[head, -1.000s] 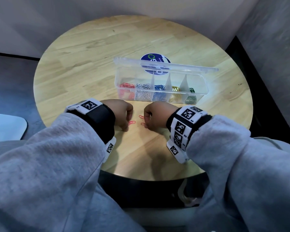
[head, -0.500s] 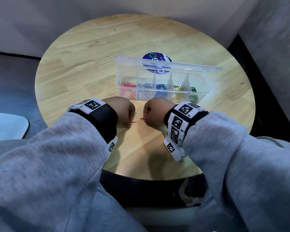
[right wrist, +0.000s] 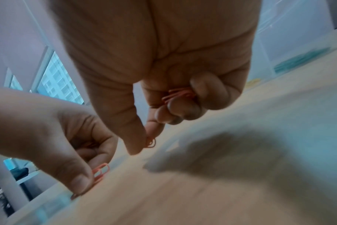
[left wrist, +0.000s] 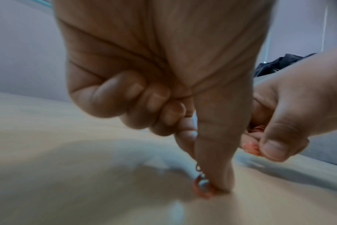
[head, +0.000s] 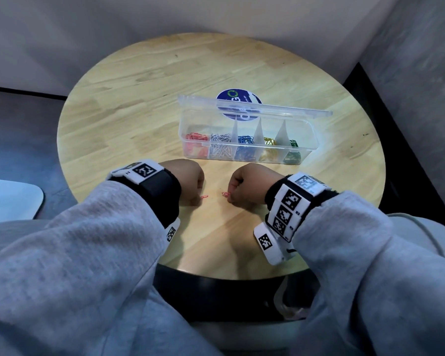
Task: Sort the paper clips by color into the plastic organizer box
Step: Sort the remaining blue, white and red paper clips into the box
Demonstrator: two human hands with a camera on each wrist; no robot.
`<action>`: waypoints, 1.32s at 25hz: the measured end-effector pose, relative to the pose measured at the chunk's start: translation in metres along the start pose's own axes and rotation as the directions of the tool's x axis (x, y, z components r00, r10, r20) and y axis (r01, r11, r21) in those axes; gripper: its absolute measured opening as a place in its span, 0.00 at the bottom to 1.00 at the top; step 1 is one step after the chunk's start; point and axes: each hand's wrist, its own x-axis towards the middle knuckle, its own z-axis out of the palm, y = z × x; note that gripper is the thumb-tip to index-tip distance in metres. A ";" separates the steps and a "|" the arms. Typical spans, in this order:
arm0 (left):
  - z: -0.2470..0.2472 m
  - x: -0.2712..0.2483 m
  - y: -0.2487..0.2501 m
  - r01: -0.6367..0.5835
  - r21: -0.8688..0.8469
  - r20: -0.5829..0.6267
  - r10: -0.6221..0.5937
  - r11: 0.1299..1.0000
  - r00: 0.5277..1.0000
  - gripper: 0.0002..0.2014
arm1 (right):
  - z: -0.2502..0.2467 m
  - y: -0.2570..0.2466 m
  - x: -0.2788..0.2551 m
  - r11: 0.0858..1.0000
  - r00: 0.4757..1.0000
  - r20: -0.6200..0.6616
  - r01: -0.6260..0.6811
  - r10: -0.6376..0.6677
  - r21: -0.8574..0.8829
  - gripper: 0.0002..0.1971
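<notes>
The clear plastic organizer box (head: 306, 155) stands open on the round wooden table (head: 139, 111), its compartments holding red, white, blue, yellow and green clips. In front of it, my left hand (head: 197, 200) pinches a pink paper clip (head: 204, 197) against the tabletop with thumb and forefinger (left wrist: 214, 175). My right hand (head: 230, 199) pinches another pink clip (head: 225, 194) at its thumb tip (right wrist: 133, 146). It also holds a few pink clips (right wrist: 176, 95) under its curled fingers. The two hands are a small gap apart.
The box lid (head: 254, 109) stands raised along the far side, over a round blue sticker (head: 238, 98) on the table. A white surface (head: 8, 199) lies off the table to the left. Grey walls close in behind and to the right.
The pink clips that lay loose between my hands a second ago are now pinched. The hands met in the middle, then drew slightly apart, each with a clip.
</notes>
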 end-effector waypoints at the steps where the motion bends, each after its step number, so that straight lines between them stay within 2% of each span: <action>1: -0.002 -0.003 -0.002 0.006 -0.033 0.008 -0.006 0.999 1.000 0.09 | -0.002 0.002 -0.002 0.999 1.000 -0.013 -0.004 0.005 0.054 0.05; 2: -0.005 -0.005 -0.006 0.016 -0.094 0.012 -0.015 0.995 1.000 0.10 | -0.005 0.005 -0.004 0.995 1.000 -0.022 -0.001 0.003 0.096 0.06; 4: -0.013 -0.009 -0.014 0.015 -0.328 0.024 -0.007 0.944 1.000 0.12 | -0.010 0.009 -0.006 0.984 1.000 -0.007 0.002 -0.001 0.179 0.07; 7: -0.024 -0.018 -0.019 -0.041 -0.718 -0.002 0.057 0.695 0.998 0.17 | -0.013 0.015 -0.008 0.930 0.999 0.047 -0.027 0.010 0.366 0.08; 10: -0.026 -0.019 -0.019 -0.023 -0.872 0.012 0.067 0.490 0.998 0.15 | -0.009 0.022 -0.006 0.804 0.990 0.139 -0.080 -0.004 0.589 0.10; 13: -0.025 -0.016 -0.017 0.075 -0.918 0.111 0.072 0.390 0.991 0.15 | -0.006 0.024 -0.007 0.681 0.975 0.217 -0.130 -0.044 0.720 0.09; 15: -0.023 -0.013 -0.014 0.139 -0.889 0.170 0.033 0.435 0.985 0.13 | -0.008 0.023 -0.009 0.618 0.976 0.213 -0.144 -0.039 0.773 0.11; 16: -0.021 -0.011 -0.013 0.165 -0.849 0.185 -0.011 0.502 0.983 0.11 | -0.009 0.022 -0.010 0.592 0.979 0.204 -0.150 -0.026 0.792 0.12; 17: -0.018 -0.009 -0.013 0.173 -0.766 0.171 -0.064 0.620 0.983 0.09 | -0.010 0.022 -0.010 0.565 0.980 0.200 -0.159 -0.011 0.810 0.13; 19: -0.010 -0.005 -0.015 0.145 -0.425 0.104 -0.111 0.893 0.988 0.09 | -0.012 0.021 -0.010 0.504 0.979 0.205 -0.183 0.013 0.844 0.13; 20: -0.005 -0.004 -0.013 0.134 -0.264 0.076 -0.118 0.955 0.990 0.11 | -0.012 0.021 -0.010 0.474 0.978 0.209 -0.195 0.023 0.859 0.12; 21: -0.002 -0.005 -0.010 0.137 -0.182 0.073 -0.125 0.974 0.989 0.12 | -0.013 0.020 -0.010 0.448 0.976 0.214 -0.204 0.029 0.870 0.11; 24: 0.004 -0.006 0.001 0.133 -0.100 0.054 -0.128 0.986 0.990 0.12 | -0.014 0.016 -0.011 0.411 0.974 0.226 -0.211 0.012 0.887 0.10; 28: 0.003 -0.005 0.005 0.128 -0.060 0.075 -0.123 0.990 0.990 0.13 | -0.024 0.007 -0.014 0.362 0.980 0.194 -0.168 -0.037 0.917 0.13; 30: -0.001 -0.007 0.000 0.122 -0.130 0.106 -0.109 0.984 0.988 0.11 | -0.032 -0.001 -0.015 0.340 0.990 0.140 -0.121 -0.032 0.933 0.14; 32: -0.012 -0.011 -0.008 0.122 -0.321 0.103 -0.093 0.939 0.990 0.09 | -0.039 -0.014 -0.012 0.374 0.997 0.074 -0.065 -0.012 0.925 0.11; 33: -0.019 -0.014 -0.013 0.123 -0.446 0.081 -0.097 0.886 0.992 0.07 | -0.042 -0.021 -0.009 0.415 0.999 0.043 -0.039 0.001 0.909 0.10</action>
